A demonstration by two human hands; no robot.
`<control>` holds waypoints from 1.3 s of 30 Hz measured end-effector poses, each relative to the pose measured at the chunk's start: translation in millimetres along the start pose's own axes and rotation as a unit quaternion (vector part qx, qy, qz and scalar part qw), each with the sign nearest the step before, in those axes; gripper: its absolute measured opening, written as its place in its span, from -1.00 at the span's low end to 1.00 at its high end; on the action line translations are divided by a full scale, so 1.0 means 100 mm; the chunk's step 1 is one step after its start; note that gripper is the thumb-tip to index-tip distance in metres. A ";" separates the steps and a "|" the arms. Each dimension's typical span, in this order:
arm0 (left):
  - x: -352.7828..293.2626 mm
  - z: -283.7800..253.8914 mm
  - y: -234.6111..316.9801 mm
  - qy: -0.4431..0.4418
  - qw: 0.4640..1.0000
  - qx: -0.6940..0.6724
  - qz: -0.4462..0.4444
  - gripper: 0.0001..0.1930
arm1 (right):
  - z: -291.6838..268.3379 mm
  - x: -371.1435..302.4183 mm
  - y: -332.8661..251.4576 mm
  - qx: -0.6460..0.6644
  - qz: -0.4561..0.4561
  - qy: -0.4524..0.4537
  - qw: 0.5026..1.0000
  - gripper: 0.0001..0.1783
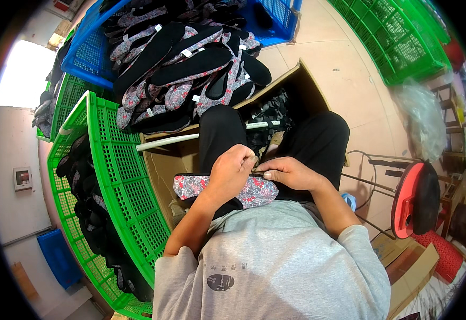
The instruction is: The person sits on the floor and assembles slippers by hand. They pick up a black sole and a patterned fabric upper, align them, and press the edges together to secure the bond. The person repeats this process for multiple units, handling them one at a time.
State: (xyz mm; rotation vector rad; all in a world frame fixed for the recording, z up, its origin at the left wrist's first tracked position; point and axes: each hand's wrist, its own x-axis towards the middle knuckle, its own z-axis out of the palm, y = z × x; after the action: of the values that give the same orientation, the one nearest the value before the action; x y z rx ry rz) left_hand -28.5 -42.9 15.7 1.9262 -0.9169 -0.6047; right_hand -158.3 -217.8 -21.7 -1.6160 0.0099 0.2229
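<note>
A floral slipper (190,185) in grey and red with a black edge lies across my lap. My left hand (227,172) is closed over it, thumb and fingers pinched together near its upper edge. Close beside it, my right hand (291,173) grips the black edge of the same slipper between thumb and fingers. What the left fingertips pinch is too small to make out. Between my knees is an open cardboard box (314,88) with dark patterned pieces (269,114) inside. A white tube (174,141) crosses over the box.
Ahead, a large heap of floral slippers (193,66) with black soles fills a blue crate (85,50). A green crate (121,160) with dark slippers (91,218) stands close at my left. At right are a red round-seated stool (407,200), a clear plastic bag (422,117) and green crates (392,40).
</note>
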 end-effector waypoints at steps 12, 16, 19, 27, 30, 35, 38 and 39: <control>0.02 0.00 -0.01 -0.007 1.000 0.013 -0.002 -0.90 | 0.03 0.01 0.07 0.060 0.025 0.014 0.998 -0.69; 0.04 0.01 -0.03 0.018 0.999 0.026 -0.008 -0.89 | 0.08 -0.03 0.17 0.143 0.037 0.010 0.989 -0.68; 0.14 -0.02 0.00 0.053 0.997 0.044 -0.022 -0.93 | 0.15 -0.11 0.18 0.175 0.041 -0.012 0.984 -0.59; 0.59 0.01 0.06 0.063 0.986 0.131 0.079 -0.77 | 0.20 -0.16 0.21 0.249 0.110 0.019 0.962 -0.67; 0.65 -0.03 0.07 0.093 0.980 0.150 0.088 -0.78 | 0.21 -0.18 0.28 0.259 0.112 0.027 0.959 -0.68; 0.57 -0.26 0.11 0.140 0.978 0.129 0.087 -0.90 | 0.21 -0.17 0.32 0.255 0.132 0.025 0.958 -0.71; 0.37 -0.54 0.10 0.217 0.942 0.208 0.147 -0.78 | 0.21 -0.17 0.31 0.261 0.153 0.040 0.952 -0.72; 0.26 -0.65 0.12 0.237 0.940 0.212 0.123 -0.72 | 0.20 -0.16 0.30 0.258 0.153 0.038 0.953 -0.73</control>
State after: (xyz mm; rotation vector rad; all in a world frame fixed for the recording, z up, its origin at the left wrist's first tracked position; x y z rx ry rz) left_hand 29.2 -34.1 56.0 2.1481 -0.9988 0.2246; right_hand -180.7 -201.5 -49.4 -1.0929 0.3539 0.3639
